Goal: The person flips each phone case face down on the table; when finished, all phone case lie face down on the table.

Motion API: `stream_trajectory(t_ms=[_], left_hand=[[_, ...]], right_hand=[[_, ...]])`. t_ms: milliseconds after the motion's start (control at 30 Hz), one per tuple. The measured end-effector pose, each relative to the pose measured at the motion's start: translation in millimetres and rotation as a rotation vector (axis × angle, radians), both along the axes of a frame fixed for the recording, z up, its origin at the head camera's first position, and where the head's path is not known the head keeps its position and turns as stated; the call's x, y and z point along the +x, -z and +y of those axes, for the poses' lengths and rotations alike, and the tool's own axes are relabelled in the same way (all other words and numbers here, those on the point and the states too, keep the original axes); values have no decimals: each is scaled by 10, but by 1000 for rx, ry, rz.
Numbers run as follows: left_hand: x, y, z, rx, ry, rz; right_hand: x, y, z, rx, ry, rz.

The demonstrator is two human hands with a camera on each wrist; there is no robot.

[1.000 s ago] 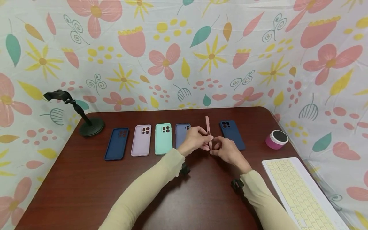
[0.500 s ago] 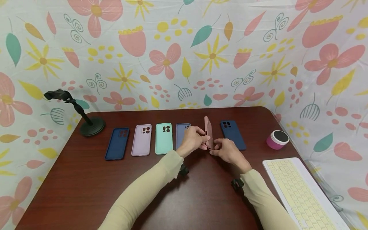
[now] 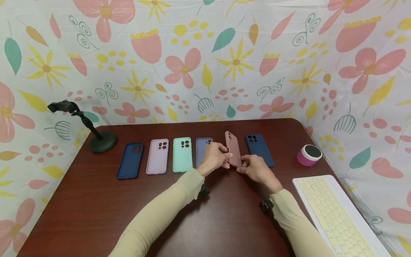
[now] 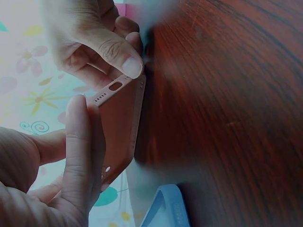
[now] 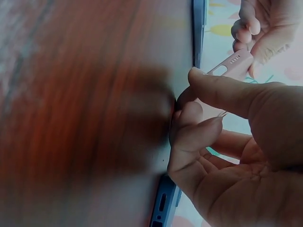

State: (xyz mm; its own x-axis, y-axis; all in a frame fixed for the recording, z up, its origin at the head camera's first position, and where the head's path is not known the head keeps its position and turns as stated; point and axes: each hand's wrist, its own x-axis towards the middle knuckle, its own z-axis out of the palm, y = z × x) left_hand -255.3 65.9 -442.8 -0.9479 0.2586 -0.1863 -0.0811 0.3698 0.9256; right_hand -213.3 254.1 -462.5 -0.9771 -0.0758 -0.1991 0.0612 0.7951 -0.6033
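Note:
A pink phone case (image 3: 233,148) stands tilted, its left side raised, between my two hands. My left hand (image 3: 213,157) pinches its raised edge near the lower end. With thumb and finger, my right hand (image 3: 257,169) pinches the lower right corner, close to the table. The left wrist view shows the hollow inside of the case (image 4: 118,137) and the port cutout in its end. To the left of my left hand lies a periwinkle phone case (image 3: 201,148), partly hidden by that hand. A dark blue phone case (image 3: 261,151) lies just beyond my right hand.
Farther left lie a mint phone case (image 3: 182,157), a lilac one (image 3: 157,159) and a navy one (image 3: 129,162). A black stand (image 3: 102,142) rises at the back left. On the right are a pink jar (image 3: 309,155) and a white keyboard (image 3: 337,214).
The pink phone case has turned from nearly edge-on, so more of its broad face shows, and its top has shifted left. My right hand has moved slightly right.

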Motion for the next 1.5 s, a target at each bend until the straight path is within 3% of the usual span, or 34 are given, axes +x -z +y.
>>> stream_trajectory(t_ms=[333, 567, 800, 1033, 1233, 1500], left_hand=[[-12, 57, 19, -50, 17, -35], [-2, 87, 40, -133, 39, 8], [-387, 614, 131, -261, 100, 32], [-423, 701, 181, -321, 109, 32], [-361, 649, 218, -356, 79, 50], [-65, 262, 130, -317, 69, 80]], right_hand=[[-8, 28, 41, 69, 21, 44], [0, 35, 47, 80, 27, 62], [-7, 26, 43, 116, 32, 68], [-9, 57, 32, 151, 44, 69], [5, 46, 35, 150, 47, 67], [67, 24, 23, 131, 53, 79]])
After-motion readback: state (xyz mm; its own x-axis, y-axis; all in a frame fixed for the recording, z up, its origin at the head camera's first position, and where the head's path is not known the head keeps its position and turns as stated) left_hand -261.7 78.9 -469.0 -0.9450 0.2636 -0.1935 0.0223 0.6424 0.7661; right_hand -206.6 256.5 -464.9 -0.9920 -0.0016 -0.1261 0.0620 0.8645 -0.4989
